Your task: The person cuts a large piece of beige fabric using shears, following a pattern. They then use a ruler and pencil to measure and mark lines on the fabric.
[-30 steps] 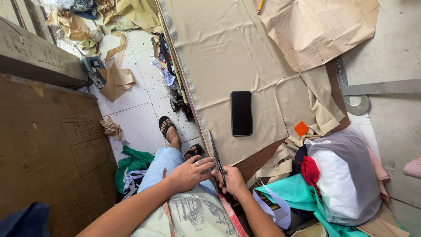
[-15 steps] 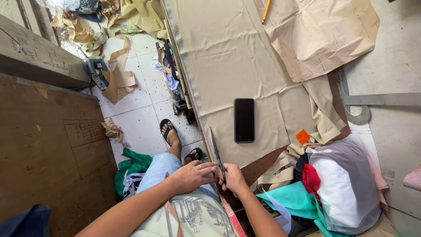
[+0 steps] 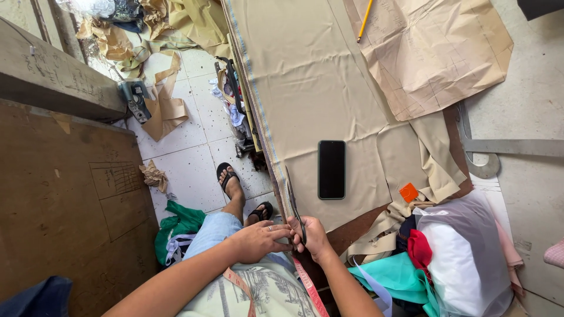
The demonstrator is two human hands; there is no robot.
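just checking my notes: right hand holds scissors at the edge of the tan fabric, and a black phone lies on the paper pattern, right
Not quite. The black phone lies on the tan fabric, not on the paper pattern, which sits farther up the table, as the head view shows. The rest holds: the right hand holds the scissors at the fabric's edge.

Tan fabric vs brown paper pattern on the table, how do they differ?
The tan fabric is plain, while the brown paper pattern carries drawn lines. The fabric runs the table's length to the scissors in the right hand; the pattern is a smaller, angular sheet at the far end. The fabric has soft wrinkles, the pattern sharp creases. Both lie flat.
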